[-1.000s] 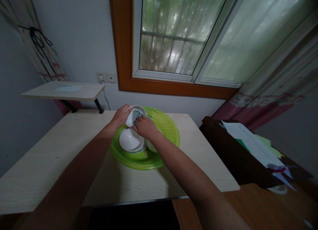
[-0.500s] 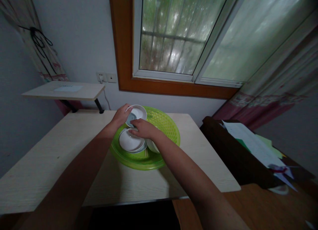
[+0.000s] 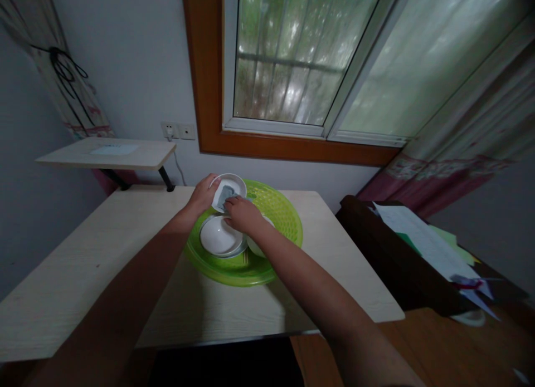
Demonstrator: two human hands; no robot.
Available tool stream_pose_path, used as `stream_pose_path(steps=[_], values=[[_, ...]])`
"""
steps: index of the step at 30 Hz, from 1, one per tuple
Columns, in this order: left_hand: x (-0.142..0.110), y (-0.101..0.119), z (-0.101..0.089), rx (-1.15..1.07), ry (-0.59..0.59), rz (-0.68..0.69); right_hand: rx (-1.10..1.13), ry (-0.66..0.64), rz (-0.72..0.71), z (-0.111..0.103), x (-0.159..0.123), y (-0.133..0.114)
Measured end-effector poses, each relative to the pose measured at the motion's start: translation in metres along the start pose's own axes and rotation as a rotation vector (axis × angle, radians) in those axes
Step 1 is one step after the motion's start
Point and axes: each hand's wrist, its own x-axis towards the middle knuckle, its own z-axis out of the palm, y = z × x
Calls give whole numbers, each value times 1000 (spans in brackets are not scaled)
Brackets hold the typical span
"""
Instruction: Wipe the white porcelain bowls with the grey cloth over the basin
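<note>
My left hand (image 3: 204,193) grips the rim of a white bowl (image 3: 234,182), which is tilted with its inside towards me. Inside that bowl, my right hand (image 3: 241,213) is closed on a grey cloth (image 3: 225,194), pressing it against the inner surface. Just below the hands, white bowls (image 3: 220,236) sit stacked in a round green plastic basket (image 3: 221,275). A further white bowl (image 3: 256,246) is partly hidden beneath my right wrist. Thin sticks, perhaps chopsticks (image 3: 246,258), show between the bowls.
The basket stands on a pale wooden table (image 3: 167,309). A small raised shelf (image 3: 146,156) with a paper is at the back left. Right of the table, papers (image 3: 418,236) lie on a dark brown piece of furniture (image 3: 368,248). A window (image 3: 292,69) is behind.
My right hand has shifted slightly right inside the bowl, and the grey cloth has moved with it. My left hand keeps its hold on the rim.
</note>
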Motion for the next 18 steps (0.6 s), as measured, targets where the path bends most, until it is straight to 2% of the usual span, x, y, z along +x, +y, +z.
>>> stream_pose_path(steps=[3, 8, 11, 18], values=[[0, -1, 1, -29, -17, -5, 161, -22, -94, 7, 5, 6], [0, -3, 3, -106, -28, -77, 375, 40, -165, 18, 12, 14], [1, -7, 6, -204, -50, -78, 333, 49, -140, 15, 12, 14], [4, -10, 10, -424, -119, -119, 81, -1, -21, -7, 4, 9]])
